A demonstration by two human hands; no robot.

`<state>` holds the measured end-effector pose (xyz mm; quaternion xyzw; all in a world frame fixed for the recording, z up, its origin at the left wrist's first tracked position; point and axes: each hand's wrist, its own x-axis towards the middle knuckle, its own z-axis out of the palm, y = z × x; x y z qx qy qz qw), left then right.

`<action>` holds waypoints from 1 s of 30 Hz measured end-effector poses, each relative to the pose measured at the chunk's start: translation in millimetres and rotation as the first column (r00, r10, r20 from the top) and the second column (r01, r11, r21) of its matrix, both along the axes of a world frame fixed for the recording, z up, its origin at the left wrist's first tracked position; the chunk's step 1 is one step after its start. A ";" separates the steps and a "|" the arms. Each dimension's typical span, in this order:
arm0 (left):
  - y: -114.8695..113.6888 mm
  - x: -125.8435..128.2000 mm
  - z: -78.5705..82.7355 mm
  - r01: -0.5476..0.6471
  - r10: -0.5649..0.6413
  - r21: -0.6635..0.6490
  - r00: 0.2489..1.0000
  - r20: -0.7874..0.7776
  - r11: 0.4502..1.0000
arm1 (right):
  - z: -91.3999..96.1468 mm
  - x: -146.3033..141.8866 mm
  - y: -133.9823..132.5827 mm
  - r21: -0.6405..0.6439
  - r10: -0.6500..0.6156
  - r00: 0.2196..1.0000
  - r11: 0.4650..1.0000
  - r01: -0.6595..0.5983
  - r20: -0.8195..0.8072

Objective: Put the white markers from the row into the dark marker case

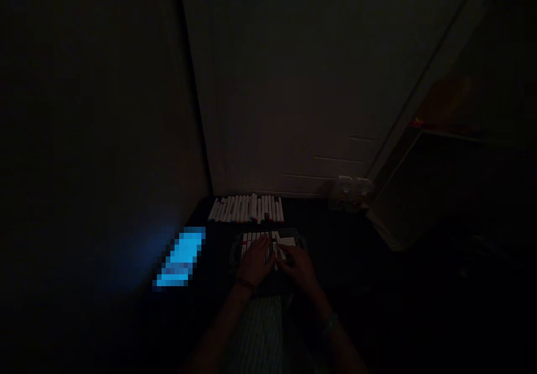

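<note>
A clear plastic case [233,257] lies on the dark table, with white markers [250,238] side by side in it. My left hand [255,262] rests over these markers, its fingers stretched out flat. At the right part of the case, my right hand [297,262] has thumb and fingers closed on a white marker [276,242]. A pale label or card [288,241] shows beside the right fingers. Darkness hides the fingertips in part.
Behind the case a row of white markers [241,209] lies on the dark tabletop [335,239]. A lit, pixelated screen [180,257] glows at the left. Clear containers [352,192] stand at the back right against the pale wall [268,111].
</note>
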<state>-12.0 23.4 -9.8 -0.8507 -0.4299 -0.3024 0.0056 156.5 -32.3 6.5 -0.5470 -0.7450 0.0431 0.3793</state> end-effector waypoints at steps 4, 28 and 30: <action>1.3 0.6 -0.9 0.008 -0.008 -0.029 1.000 0.017 1.000 | -0.7 0.8 0.3 -0.010 0.021 1.000 1.000 -0.020 0.017; -1.6 -3.6 1.8 0.019 -0.018 -0.039 0.999 0.043 0.999 | 13.7 -4.5 -7.2 -0.003 0.056 0.995 0.998 -0.055 0.079; -4.4 -4.7 5.1 0.003 -0.003 -0.032 1.000 0.011 0.999 | 14.9 -5.5 -7.6 -0.004 0.058 0.996 0.998 -0.058 0.069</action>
